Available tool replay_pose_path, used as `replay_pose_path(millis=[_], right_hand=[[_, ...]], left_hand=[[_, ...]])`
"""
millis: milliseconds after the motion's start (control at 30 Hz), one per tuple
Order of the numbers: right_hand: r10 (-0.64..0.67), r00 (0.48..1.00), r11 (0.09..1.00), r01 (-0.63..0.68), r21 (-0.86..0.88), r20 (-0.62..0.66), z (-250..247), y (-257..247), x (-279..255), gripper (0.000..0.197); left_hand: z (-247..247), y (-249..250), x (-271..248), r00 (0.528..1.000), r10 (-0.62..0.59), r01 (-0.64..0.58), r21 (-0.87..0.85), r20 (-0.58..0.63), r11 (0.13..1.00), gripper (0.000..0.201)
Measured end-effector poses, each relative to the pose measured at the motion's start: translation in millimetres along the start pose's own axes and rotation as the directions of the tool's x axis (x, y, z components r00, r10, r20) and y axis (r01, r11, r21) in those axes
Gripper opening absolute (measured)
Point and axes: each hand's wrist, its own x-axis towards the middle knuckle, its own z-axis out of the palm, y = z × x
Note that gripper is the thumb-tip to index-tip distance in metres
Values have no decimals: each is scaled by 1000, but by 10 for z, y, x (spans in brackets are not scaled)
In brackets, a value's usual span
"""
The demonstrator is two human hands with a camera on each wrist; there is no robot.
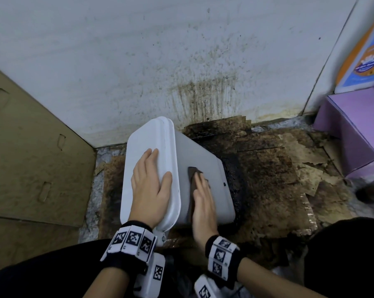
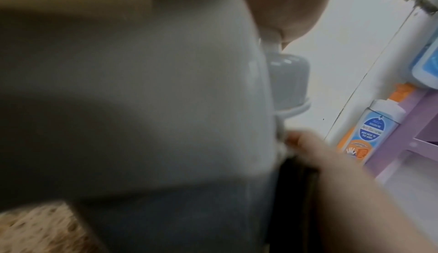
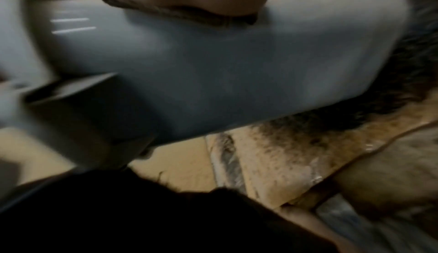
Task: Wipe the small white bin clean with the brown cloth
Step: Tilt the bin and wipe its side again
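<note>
Blurry white bin (image 2: pixel 142 107) filling most of the shot, sanitizer bottle (image 2: pixel 372 131) off right against a purple shelf (image 2: pixel 403 135).

It looked like a grubby back corner of a home or storeroom, down at floor level. The white wall (image 1: pixel 117 50) was spattered and streaked with dark brown grime above stained, torn cardboard sheets (image 1: pixel 278 168) laid over a speckled floor. A flattened brown carton (image 1: pixel 31 147) leaned at the left. At the right stood a lilac shelf unit (image 1: pixel 349 125) holding an anti-bacterial wipes pack (image 2: pixel 369 131).
</note>
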Motion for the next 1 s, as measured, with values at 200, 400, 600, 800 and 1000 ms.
replay_pose_path(millis=[200, 400, 600, 800, 1000], right_hand=[[-295, 953, 946, 302, -117, 68, 13, -153, -207, 52], [-96, 990, 987, 108, -118, 99, -302, 435, -24, 52], [268, 963, 958, -269, 103, 20, -476, 695, 110, 52], [232, 971, 944, -210, 255, -58, -254, 375, 16, 45], [132, 990, 909, -100, 405, -53, -159, -373, -116, 39]], left_hand=[[11, -8, -16, 1000, -2, 2, 21, 2, 1000, 63], [1, -9, -27, 1000, 13, -12, 17, -6, 1000, 64], [13, 74, -31, 1000, 20, -20, 22, 11, 1000, 64], [27, 82, -17, 1000, 1, -1, 36, -3, 999, 59], [55, 190, -14, 1000, -3, 3, 41, -7, 999, 60]])
